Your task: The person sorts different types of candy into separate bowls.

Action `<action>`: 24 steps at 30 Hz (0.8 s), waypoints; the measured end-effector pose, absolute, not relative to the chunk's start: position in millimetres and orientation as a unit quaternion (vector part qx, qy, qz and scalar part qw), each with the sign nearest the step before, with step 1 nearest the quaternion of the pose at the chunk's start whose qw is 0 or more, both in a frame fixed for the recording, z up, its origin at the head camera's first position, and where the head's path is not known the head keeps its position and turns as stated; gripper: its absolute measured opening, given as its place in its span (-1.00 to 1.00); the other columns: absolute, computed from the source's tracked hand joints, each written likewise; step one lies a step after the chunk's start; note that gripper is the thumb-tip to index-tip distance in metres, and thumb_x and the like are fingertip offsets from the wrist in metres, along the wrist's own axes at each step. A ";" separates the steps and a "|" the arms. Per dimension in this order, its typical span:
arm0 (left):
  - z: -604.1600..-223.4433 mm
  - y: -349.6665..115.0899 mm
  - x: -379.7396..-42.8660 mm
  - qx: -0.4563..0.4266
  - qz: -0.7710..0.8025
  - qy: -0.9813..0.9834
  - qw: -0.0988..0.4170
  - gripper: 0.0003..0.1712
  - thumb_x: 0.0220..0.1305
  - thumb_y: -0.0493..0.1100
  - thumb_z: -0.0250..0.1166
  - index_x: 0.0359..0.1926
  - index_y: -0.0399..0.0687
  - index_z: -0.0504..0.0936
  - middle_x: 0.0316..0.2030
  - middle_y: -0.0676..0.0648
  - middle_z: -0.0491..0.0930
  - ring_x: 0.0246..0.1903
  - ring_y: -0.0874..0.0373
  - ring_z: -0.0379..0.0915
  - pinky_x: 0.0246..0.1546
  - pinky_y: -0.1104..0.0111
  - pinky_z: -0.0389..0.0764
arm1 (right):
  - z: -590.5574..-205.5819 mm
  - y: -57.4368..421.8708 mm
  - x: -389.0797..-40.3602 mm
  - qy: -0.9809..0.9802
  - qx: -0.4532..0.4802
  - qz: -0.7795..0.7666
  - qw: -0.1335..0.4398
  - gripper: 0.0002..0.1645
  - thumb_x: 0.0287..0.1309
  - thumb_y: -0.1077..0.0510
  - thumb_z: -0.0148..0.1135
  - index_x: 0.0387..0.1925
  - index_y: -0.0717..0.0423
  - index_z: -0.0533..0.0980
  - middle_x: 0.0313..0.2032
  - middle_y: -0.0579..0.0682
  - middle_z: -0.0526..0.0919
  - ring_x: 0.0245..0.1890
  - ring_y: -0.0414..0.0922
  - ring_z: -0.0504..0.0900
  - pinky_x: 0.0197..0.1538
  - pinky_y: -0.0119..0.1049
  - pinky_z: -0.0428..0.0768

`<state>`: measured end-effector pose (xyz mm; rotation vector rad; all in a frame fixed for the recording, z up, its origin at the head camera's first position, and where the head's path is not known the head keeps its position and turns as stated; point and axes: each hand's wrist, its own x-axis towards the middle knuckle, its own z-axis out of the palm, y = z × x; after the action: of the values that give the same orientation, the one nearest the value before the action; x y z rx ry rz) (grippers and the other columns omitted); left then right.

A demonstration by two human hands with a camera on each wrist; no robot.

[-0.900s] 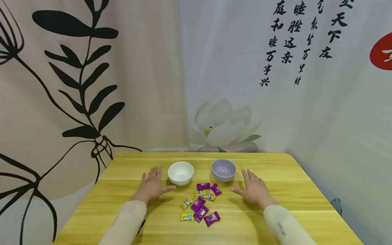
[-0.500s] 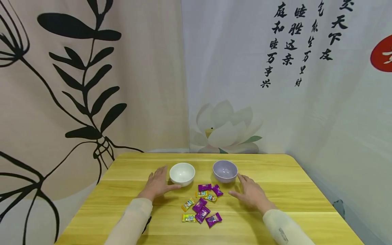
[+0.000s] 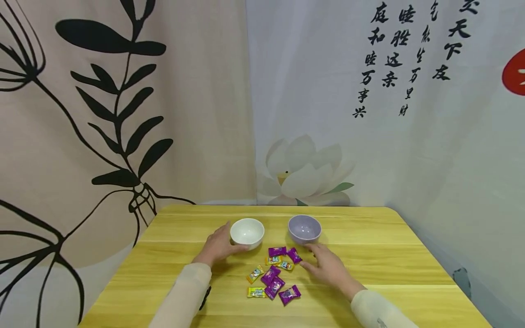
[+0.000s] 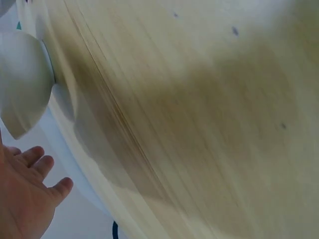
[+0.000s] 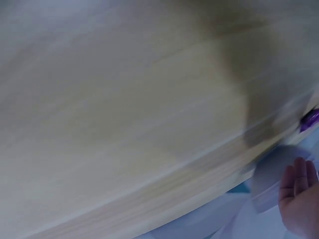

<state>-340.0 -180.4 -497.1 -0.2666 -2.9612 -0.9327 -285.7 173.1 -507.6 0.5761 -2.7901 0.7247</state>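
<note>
Your left hand point(image 3: 218, 248) lies on the yellow wooden surface point(image 3: 381, 255) with its fingers relaxed and straight, its thumb and fingertips right against the near-left wall of the white bowl point(image 3: 247, 232); whether they actually touch it the head view does not settle, and in the left wrist view the bowl point(image 4: 22, 82) sits just beyond your loose, released fingers point(image 4: 35, 159). Your right hand point(image 3: 326, 266) also rests flat and released, holding nothing, its fingertips just below the lilac bowl point(image 3: 304, 228) and just beside the nearest purple candy point(image 3: 293, 255). Both bowls stand upright, side by side and apart, and nothing shows inside either one. The wrapped candies point(image 3: 274, 273) lie loose on the surface between your two hands, in front of the bowls: several in purple wrappers, such as the one nearest you point(image 3: 289, 294), and several in yellow wrappers, such as the one at the near left of the cluster point(image 3: 256, 292). The wrappers carry print, but it is too small to read. The right wrist view is blurred; only your fingers point(image 5: 298, 191), a pale bowl edge and a sliver of purple wrapper point(image 5: 310, 119) come through. On the pale hanging point(image 3: 369, 136) behind the surface, columns of black brush calligraphy point(image 3: 389, 59) run beside a red disc point(image 3: 515, 73), above a painted lotus point(image 3: 301, 171).
</note>
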 end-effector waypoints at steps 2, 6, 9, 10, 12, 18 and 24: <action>-497.9 -179.1 -341.7 -0.082 -0.309 -0.947 0.010 0.46 -0.11 0.45 0.46 0.52 -0.34 -0.02 0.44 -0.36 0.13 0.42 -0.30 0.00 0.38 -0.19 -0.04 | -507.0 167.2 -284.4 -0.938 0.216 0.255 0.097 -0.37 0.19 -0.05 0.39 0.17 0.23 0.50 0.03 0.13 0.60 -0.08 0.05 0.63 -0.06 0.02 0.61; -499.0 -176.8 -344.4 -0.084 -0.325 -0.942 0.011 0.38 -0.12 0.43 0.49 0.50 -0.28 0.09 0.38 -0.33 0.26 0.37 -0.27 0.14 0.35 -0.20 0.04 | -507.9 156.3 -283.1 -0.931 0.252 0.251 0.085 -0.43 0.18 0.01 0.40 0.11 0.26 0.53 -0.07 0.08 0.61 -0.17 0.02 0.62 -0.12 -0.02 0.62; -500.5 -174.4 -347.3 -0.095 -0.334 -0.937 0.023 0.26 -0.12 0.40 0.51 0.44 -0.21 0.22 0.24 -0.25 0.43 0.25 -0.21 0.32 0.27 -0.19 0.21 | -510.8 149.5 -283.4 -0.932 0.267 0.233 0.081 -0.47 0.16 0.00 0.41 0.06 0.23 0.56 -0.13 0.03 0.61 -0.19 -0.02 0.62 -0.11 -0.04 0.61; -501.3 -173.7 -348.6 -0.099 -0.336 -0.936 0.027 0.23 -0.12 0.39 0.52 0.41 -0.20 0.25 0.20 -0.23 0.46 0.20 -0.18 0.37 0.23 -0.18 0.27 | -511.7 147.5 -283.7 -0.933 0.269 0.226 0.081 -0.48 0.15 -0.01 0.41 0.04 0.22 0.57 -0.14 0.01 0.61 -0.19 -0.03 0.62 -0.10 -0.05 0.62; -503.1 -172.3 -350.9 -0.102 -0.337 -0.935 0.030 0.21 -0.12 0.39 0.52 0.40 -0.19 0.27 0.16 -0.20 0.48 0.15 -0.15 0.42 0.17 -0.15 0.37 | -513.6 144.0 -284.3 -0.934 0.274 0.213 0.083 -0.49 0.13 -0.02 0.43 0.01 0.20 0.59 -0.17 -0.01 0.62 -0.20 -0.07 0.62 -0.10 -0.07 0.62; -507.0 -169.3 -353.7 -0.082 -0.345 -0.935 0.014 0.39 -0.11 0.45 0.48 0.51 -0.25 0.05 0.30 -0.29 0.36 0.22 -0.23 0.37 0.17 -0.12 0.41 | -518.2 136.6 -286.0 -0.937 0.286 0.172 0.105 -0.48 0.03 -0.03 0.49 -0.04 0.19 0.63 -0.23 -0.04 0.62 -0.26 -0.12 0.59 -0.17 -0.14 0.61; -504.2 -168.2 -352.9 -0.092 -0.343 -0.935 0.010 0.32 -0.11 0.43 0.49 0.49 -0.19 0.12 0.26 -0.24 0.42 0.18 -0.17 0.42 0.15 -0.07 0.45 | -519.8 133.5 -286.7 -0.939 0.290 0.148 0.113 -0.51 0.01 -0.04 0.50 -0.09 0.18 0.65 -0.29 -0.09 0.57 -0.33 -0.18 0.54 -0.25 -0.22 0.59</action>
<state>-352.9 -168.2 -504.2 -0.2868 -2.9175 -1.0699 -286.7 133.5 -519.8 0.8505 -2.7540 0.4348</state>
